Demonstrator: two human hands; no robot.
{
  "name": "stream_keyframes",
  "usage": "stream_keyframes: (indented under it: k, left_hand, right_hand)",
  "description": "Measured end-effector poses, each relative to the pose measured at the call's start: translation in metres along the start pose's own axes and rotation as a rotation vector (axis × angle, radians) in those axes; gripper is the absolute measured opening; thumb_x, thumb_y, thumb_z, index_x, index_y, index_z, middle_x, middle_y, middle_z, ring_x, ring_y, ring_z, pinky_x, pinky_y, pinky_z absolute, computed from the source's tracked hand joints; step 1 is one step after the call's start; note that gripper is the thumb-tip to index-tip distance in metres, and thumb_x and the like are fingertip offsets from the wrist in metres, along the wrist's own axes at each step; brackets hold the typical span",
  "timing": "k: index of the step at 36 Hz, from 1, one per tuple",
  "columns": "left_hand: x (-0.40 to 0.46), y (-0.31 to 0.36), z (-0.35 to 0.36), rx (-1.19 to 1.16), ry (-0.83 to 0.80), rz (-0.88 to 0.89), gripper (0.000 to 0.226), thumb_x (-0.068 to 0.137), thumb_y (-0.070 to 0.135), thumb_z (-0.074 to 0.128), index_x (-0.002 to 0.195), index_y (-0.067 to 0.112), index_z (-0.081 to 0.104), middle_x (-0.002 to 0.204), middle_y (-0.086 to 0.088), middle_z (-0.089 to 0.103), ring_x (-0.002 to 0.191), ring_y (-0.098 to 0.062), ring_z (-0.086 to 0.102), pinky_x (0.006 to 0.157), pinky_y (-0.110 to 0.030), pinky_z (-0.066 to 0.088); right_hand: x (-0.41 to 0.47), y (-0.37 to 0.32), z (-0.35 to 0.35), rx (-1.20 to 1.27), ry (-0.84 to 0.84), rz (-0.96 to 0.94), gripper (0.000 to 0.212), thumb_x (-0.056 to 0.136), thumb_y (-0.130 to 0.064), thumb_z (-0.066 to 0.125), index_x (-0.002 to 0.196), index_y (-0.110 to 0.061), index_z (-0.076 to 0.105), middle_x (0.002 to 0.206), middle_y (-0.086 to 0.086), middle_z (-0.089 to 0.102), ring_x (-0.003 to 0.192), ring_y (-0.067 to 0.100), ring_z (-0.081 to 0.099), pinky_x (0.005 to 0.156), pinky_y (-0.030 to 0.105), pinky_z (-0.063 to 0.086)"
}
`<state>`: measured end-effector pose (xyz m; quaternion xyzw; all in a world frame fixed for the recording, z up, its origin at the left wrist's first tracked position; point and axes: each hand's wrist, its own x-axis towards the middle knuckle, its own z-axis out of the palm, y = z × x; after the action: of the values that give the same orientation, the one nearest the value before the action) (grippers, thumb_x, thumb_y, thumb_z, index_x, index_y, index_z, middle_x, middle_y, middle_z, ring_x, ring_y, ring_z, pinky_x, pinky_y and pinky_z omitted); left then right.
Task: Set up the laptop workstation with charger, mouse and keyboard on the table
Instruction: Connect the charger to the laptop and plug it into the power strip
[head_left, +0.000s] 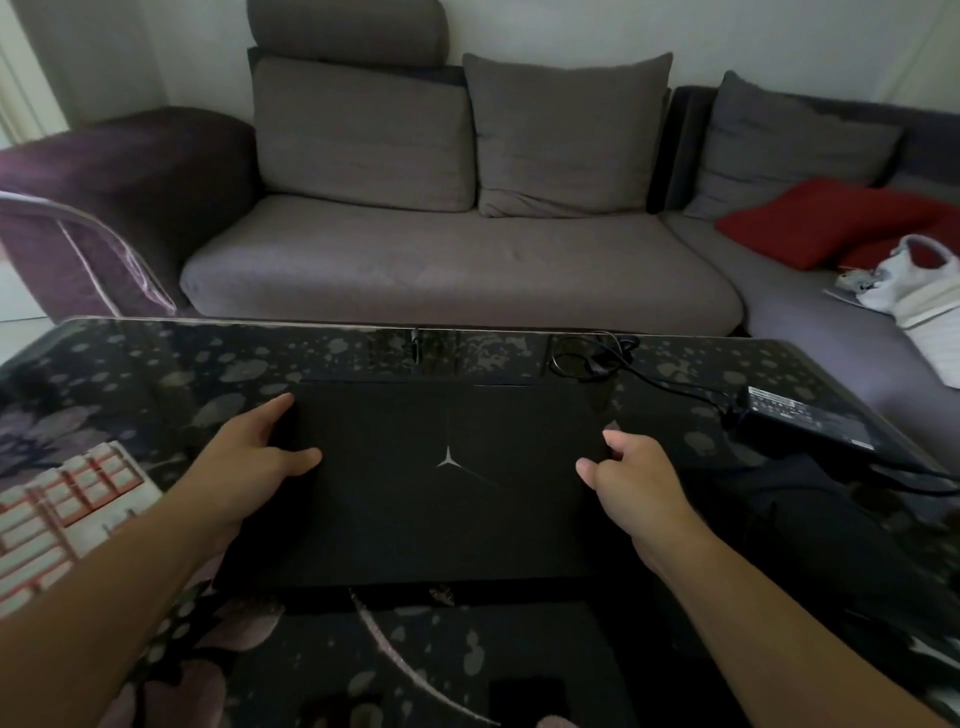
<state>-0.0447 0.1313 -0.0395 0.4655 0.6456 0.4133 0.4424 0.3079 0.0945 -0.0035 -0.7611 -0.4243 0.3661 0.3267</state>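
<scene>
Both hands are on the closed laptop (441, 483): the left hand (254, 452) clasps its left edge, thumb lying on the lid and fingers spread along the side, while the right hand (631, 478) pinches the right edge, thumb on top and fingers curled at the rim. The laptop lies flat, lid down, in the middle of the table (156, 374), a glossy dark top with a pale floral and speckled print. One charger brick (810, 423) sits at the far right of the table, its cable (592, 356) looped behind the laptop. One white keyboard (62, 514) with reddish trim lies at the left edge, partly under the left forearm. Behind the table runs a grey corner sofa (457, 270) with three back cushions, one red cushion (831, 218) and one white bag (919, 283).
</scene>
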Motion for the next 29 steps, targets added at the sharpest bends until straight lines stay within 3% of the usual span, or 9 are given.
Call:
stream_keyframes:
  k: [6,9,12,15,17,20,22,24,29]
  left_hand:
    - [0.001,-0.002,-0.001,0.063,0.013,-0.016,0.088,0.088,0.003,0.078,0.161,0.029,0.036,0.164,0.002,0.040,0.147,-0.021,0.042,0.124,-0.046,0.032]
    - [-0.002,0.003,0.000,0.254,0.053,0.002,0.085,0.086,0.012,0.080,0.159,0.029,0.039,0.162,-0.003,0.043,0.147,-0.025,0.042,0.124,-0.047,0.031]
    - [-0.019,0.023,0.016,0.588,0.115,0.198,0.075,0.084,0.013,0.081,0.151,0.016,0.048,0.155,-0.012,0.048,0.142,-0.031,0.047,0.121,-0.047,0.035]
    - [-0.046,0.052,0.047,0.680,0.142,0.415,0.055,0.084,0.014,0.080,0.134,0.023,0.060,0.143,-0.009,0.053,0.130,-0.031,0.055,0.113,-0.047,0.043]
    - [-0.063,0.069,0.075,0.608,0.088,0.498,0.042,0.085,0.011,0.079,0.111,0.038,0.062,0.122,0.002,0.067,0.111,-0.021,0.065,0.101,-0.041,0.050]
    - [-0.090,0.086,0.119,0.484,-0.089,0.509,0.032,0.087,0.009,0.077,0.096,0.038,0.066,0.094,0.023,0.074,0.089,0.004,0.069,0.090,-0.028,0.052]
    - [-0.113,0.097,0.157,0.482,-0.200,0.537,0.029,0.089,0.012,0.076,0.095,0.039,0.069,0.094,0.030,0.072,0.087,0.008,0.068,0.087,-0.026,0.053]
    - [-0.134,0.107,0.194,0.478,-0.282,0.554,0.028,0.091,0.014,0.075,0.093,0.041,0.070,0.090,0.028,0.073,0.086,0.008,0.068,0.083,-0.024,0.054]
    - [-0.182,0.130,0.278,0.450,-0.440,0.602,0.022,0.096,0.018,0.069,0.092,0.040,0.070,0.088,0.025,0.071,0.086,0.010,0.065,0.068,-0.012,0.047]
  right_hand:
    - [0.000,0.002,0.000,-0.002,-0.008,-0.007,0.069,0.102,-0.010,0.065,0.163,-0.018,0.033,0.169,0.007,0.032,0.154,0.029,0.034,0.120,0.044,0.035]
    - [-0.001,0.003,-0.002,-0.002,-0.009,-0.015,0.070,0.101,-0.015,0.066,0.162,-0.020,0.034,0.169,0.005,0.032,0.153,0.027,0.036,0.118,0.042,0.036]
    - [-0.004,0.004,-0.002,-0.119,0.067,-0.094,0.068,0.098,-0.023,0.067,0.160,-0.020,0.039,0.163,0.006,0.037,0.145,0.025,0.044,0.115,0.039,0.040]
    - [-0.011,0.000,-0.013,-0.227,0.163,-0.213,0.052,0.095,-0.025,0.067,0.145,-0.019,0.055,0.144,0.005,0.046,0.135,0.024,0.047,0.113,0.035,0.041]
    - [-0.016,-0.002,-0.027,-0.205,0.175,-0.261,0.037,0.093,-0.023,0.066,0.130,-0.020,0.064,0.132,0.002,0.050,0.128,0.022,0.051,0.111,0.035,0.044]
    - [-0.028,-0.006,-0.057,-0.131,0.162,-0.332,0.023,0.091,-0.018,0.063,0.113,-0.025,0.066,0.122,-0.003,0.051,0.110,0.015,0.056,0.093,0.024,0.047]
    - [-0.038,-0.003,-0.090,-0.037,0.137,-0.355,0.023,0.092,-0.012,0.063,0.108,-0.027,0.063,0.120,-0.006,0.052,0.096,0.005,0.056,0.075,0.014,0.042]
    - [-0.050,0.007,-0.129,0.062,0.164,-0.386,0.027,0.088,-0.006,0.061,0.102,-0.028,0.065,0.114,-0.007,0.060,0.094,0.004,0.060,0.075,0.016,0.046]
    - [-0.070,0.075,-0.248,0.154,0.419,-0.395,0.032,0.083,0.006,0.061,0.081,-0.025,0.068,0.079,-0.007,0.072,0.071,0.003,0.064,0.065,0.015,0.044]
